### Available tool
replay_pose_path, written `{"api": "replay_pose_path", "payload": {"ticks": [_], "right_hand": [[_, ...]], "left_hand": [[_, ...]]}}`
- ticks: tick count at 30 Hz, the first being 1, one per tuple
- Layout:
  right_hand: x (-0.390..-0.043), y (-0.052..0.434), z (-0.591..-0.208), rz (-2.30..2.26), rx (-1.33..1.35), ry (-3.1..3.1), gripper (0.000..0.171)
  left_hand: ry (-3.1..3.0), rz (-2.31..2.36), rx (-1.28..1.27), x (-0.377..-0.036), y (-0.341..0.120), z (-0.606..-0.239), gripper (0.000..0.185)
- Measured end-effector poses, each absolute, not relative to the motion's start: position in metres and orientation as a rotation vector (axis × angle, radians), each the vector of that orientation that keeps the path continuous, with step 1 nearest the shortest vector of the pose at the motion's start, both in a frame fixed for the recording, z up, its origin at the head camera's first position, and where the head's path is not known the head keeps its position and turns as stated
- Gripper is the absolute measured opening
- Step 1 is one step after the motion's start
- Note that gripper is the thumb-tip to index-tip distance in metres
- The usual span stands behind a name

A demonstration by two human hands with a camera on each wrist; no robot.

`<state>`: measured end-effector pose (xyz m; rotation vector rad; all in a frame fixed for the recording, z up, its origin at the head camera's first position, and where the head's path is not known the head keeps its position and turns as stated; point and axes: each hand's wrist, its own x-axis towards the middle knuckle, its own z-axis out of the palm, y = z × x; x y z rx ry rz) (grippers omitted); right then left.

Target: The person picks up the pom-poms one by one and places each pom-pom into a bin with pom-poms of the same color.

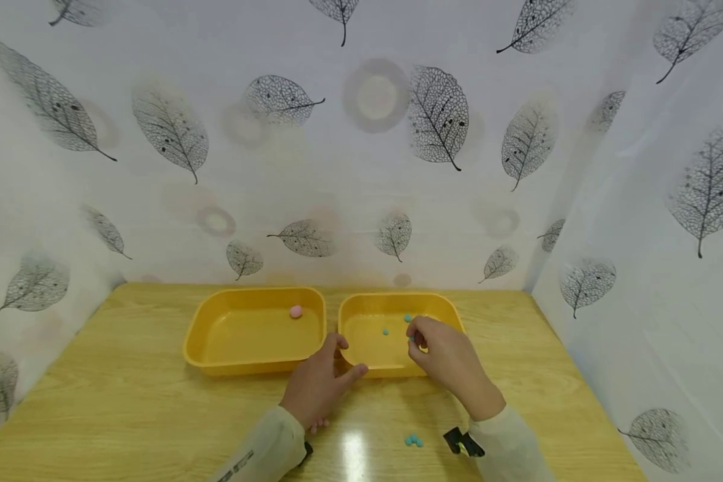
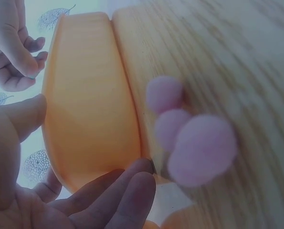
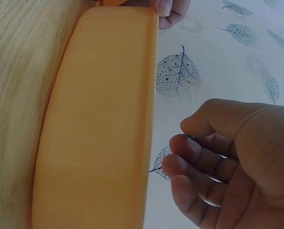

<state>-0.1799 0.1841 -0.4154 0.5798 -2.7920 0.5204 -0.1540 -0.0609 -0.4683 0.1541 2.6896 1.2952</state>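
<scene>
From the head view, the right hand (image 1: pixel 442 351) hovers over the right yellow tray (image 1: pixel 361 304), fingertips pinched on a small teal ball (image 1: pixel 411 339). The left hand (image 1: pixel 322 381) rests with relaxed, spread fingers against that tray's near rim.

The left wrist view shows three pink pompoms (image 2: pixel 189 131) on the wooden surface (image 2: pixel 247 52), just beside the tray wall.

In the right wrist view, curled fingers (image 3: pixel 199 157) hide most of the ball.

Two yellow trays (image 1: pixel 256 331) (image 1: pixel 370 341) sit side by side, nearly touching, mid-counter (image 1: pixel 126 402). Bare wood lies open left and right of them. Leaf-patterned walls (image 1: pixel 638 234) close in three sides.
</scene>
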Motion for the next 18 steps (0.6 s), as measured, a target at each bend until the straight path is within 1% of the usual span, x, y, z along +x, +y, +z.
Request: {"api": "replay_pose_path", "payload": {"ticks": [4,11,15,18], "right_hand": [[-0.182,0.184,-0.421,0.519,0.580,-2.799,0.010],[-0.183,0.179,-0.424,0.560,0.570,-2.802,0.009],[-0.187,0.181,-0.424,0.579,0.573,-2.816,0.009],[-0.196,0.182,-0.422,0.564,0.578,-2.807,0.009]], "left_hand": [[2.713,1.290,0.161,-0.154,-0.059,-0.471,0.064],[2.744,1.271,0.174,-0.154,-0.059,-0.473,0.071],[2.749,1.269,0.185,-0.155,-0.058,-0.473,0.064],[2.731,1.278,0.163,-0.155,-0.059,-0.473,0.062]]}}
